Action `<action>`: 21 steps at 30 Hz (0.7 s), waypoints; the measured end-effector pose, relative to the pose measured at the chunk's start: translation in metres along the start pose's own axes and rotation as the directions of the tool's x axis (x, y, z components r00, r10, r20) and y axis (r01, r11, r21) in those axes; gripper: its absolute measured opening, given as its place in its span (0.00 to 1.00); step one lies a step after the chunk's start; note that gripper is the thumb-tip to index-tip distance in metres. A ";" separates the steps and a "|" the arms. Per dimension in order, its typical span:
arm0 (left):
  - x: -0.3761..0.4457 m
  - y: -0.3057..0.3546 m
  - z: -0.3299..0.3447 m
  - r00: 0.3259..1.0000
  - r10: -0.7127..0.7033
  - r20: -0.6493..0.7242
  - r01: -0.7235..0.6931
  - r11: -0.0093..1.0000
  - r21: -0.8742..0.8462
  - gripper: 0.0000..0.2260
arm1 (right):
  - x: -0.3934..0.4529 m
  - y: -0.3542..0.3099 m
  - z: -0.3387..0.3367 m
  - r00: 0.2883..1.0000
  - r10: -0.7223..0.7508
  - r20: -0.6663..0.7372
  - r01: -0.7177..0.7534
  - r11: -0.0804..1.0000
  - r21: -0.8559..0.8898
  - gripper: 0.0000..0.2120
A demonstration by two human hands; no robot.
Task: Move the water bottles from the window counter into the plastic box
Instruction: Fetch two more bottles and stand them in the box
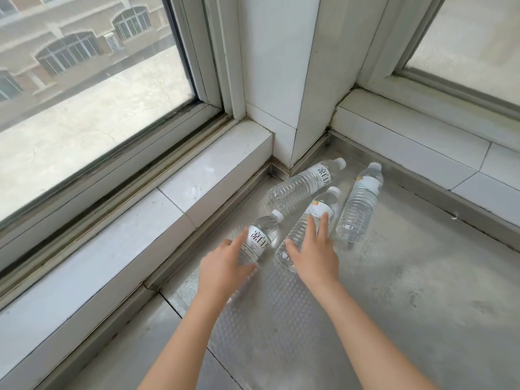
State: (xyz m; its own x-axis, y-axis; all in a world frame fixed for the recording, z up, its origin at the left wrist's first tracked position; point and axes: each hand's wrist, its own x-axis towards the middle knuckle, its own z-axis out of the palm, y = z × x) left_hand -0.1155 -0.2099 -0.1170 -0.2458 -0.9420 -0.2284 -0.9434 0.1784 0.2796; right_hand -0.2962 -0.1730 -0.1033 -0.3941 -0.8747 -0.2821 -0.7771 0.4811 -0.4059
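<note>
A: Start big. You stand over the counter [394, 291], a grey metal sheet set into the corner where two windows meet at a white pillar [284, 80]. No box in view, so you cannot tell how far the carry is.

B: Count?

A: Four bottles, all lying on their sides on the counter near the pillar, all with white caps. Far bottle [305, 182] lies against the pillar base. Right bottle [360, 204] lies apart from the others. Middle bottle [306, 229] is under your right hand [312, 254]. Near bottle [260, 240] is under your left hand [225, 268].

B: Fingers?

A: Both hands spread, fingers straight and laid on the bottles. Touching, not wrapped; neither is grasped yet.

B: Handling?

A: They look full or close to it, so expect some weight per hand. Thin ribbed plastic will likely give under a hard squeeze. Round and lying flat, they may roll on the smooth metal if nudged. Close around the ribbed body by the label, near the middle, rather than at the neck or cap.
</note>
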 end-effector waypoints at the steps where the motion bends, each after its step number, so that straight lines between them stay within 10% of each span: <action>1: 0.000 -0.001 0.000 1.000 -0.023 -0.002 0.023 0.999 -0.038 0.36 | 0.002 -0.002 0.002 1.000 -0.006 0.005 0.006 1.000 -0.008 0.33; 21: -0.020 0.012 -0.003 0.972 -0.236 0.012 0.223 0.899 -0.378 0.29 | -0.008 0.000 0.023 0.945 -0.304 -0.119 0.290 0.949 -0.120 0.05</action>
State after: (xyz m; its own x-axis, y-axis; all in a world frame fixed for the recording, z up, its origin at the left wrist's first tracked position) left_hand -0.1208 -0.1897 -0.1063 -0.0190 -0.9539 -0.2994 -0.8184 -0.1572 0.5528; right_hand -0.2816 -0.1649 -0.1207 -0.1944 -0.9801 -0.0400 -0.9110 0.1955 -0.3631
